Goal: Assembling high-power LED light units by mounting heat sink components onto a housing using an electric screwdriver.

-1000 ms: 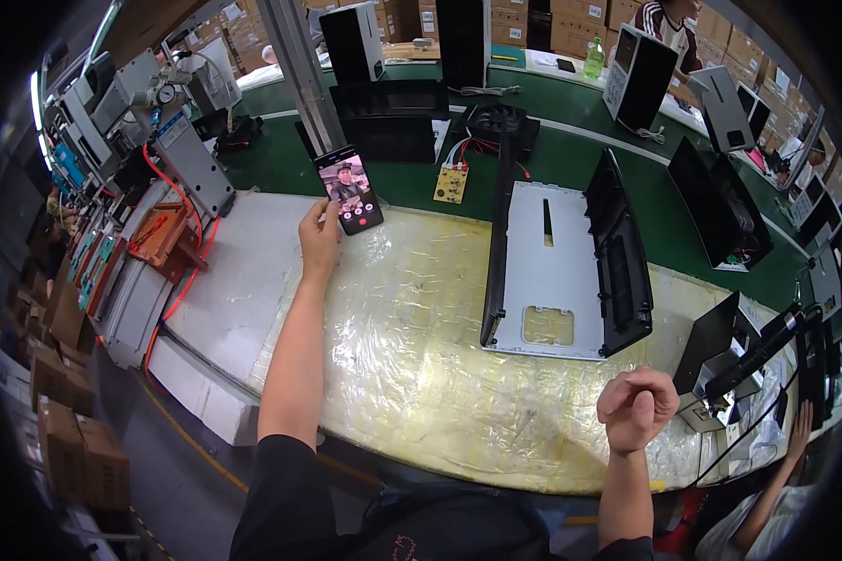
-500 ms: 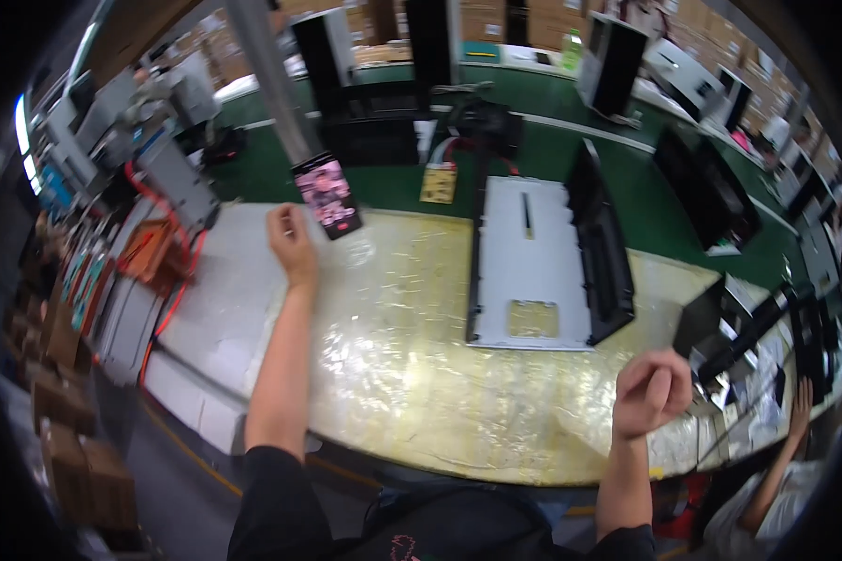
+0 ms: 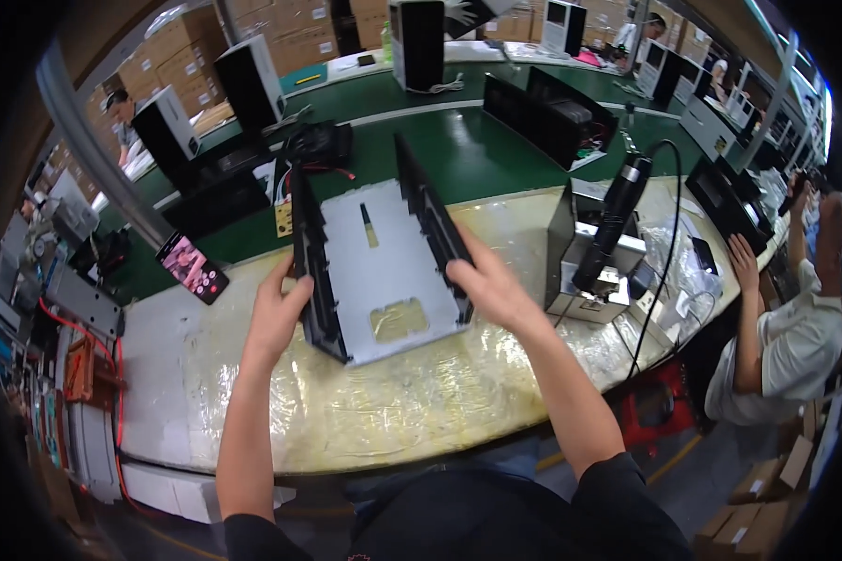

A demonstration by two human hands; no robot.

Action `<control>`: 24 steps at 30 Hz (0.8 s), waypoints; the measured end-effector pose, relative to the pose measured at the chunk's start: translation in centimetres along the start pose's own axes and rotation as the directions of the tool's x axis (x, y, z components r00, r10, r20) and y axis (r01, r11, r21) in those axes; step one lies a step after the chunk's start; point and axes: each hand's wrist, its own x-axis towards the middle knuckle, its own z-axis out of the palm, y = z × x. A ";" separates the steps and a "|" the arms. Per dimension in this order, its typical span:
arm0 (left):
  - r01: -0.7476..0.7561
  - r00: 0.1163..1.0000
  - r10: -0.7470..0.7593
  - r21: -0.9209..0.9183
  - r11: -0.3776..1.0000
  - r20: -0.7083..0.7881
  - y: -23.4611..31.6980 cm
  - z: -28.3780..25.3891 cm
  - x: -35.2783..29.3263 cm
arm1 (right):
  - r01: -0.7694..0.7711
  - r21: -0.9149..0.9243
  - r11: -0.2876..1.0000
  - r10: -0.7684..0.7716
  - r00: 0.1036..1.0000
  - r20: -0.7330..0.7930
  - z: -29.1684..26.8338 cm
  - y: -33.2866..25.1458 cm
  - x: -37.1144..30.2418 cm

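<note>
A U-shaped appliance housing (image 3: 384,271), with a grey-white base panel and two black side walls, is between my hands on the plastic-covered bench. My left hand (image 3: 279,309) is closed on the near part of its left black wall, thumb on the wall's edge. Around the right wall's near part my right hand (image 3: 491,285) is wrapped, thumb toward the inside. The base panel has a narrow slot and a squarish cutout through which the bench cover shows. Parts of both hands' fingers are hidden behind the walls.
A phone (image 3: 192,268) leans at the bench's back left. On the right stand a metal box part (image 3: 580,280) and a black electric screwdriver (image 3: 617,220) on a cable. A co-worker (image 3: 776,346) works at the right. Behind runs a green conveyor (image 3: 421,140) carrying black housings (image 3: 552,117).
Both hands, formerly apart from the housing, have come to its two side walls and gripped them. My view has turned to the right, showing more of the screwdriver and co-worker.
</note>
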 end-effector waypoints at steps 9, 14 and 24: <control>0.122 0.988 -0.129 0.084 0.989 0.079 0.1 -0.4 0.0 | 0.032 -0.061 0.998 -0.040 0.990 -0.138 1.4 2.2 -8.0; -0.291 0.771 0.613 0.761 0.579 -0.171 -2.0 0.5 17.1 | -0.008 0.038 0.999 0.009 0.999 -0.034 -0.3 0.6 -12.4; 0.311 0.921 0.042 0.793 0.524 -0.388 -8.0 1.0 30.2 | -0.211 -0.074 0.975 0.217 0.972 0.089 -0.5 -1.1 -16.7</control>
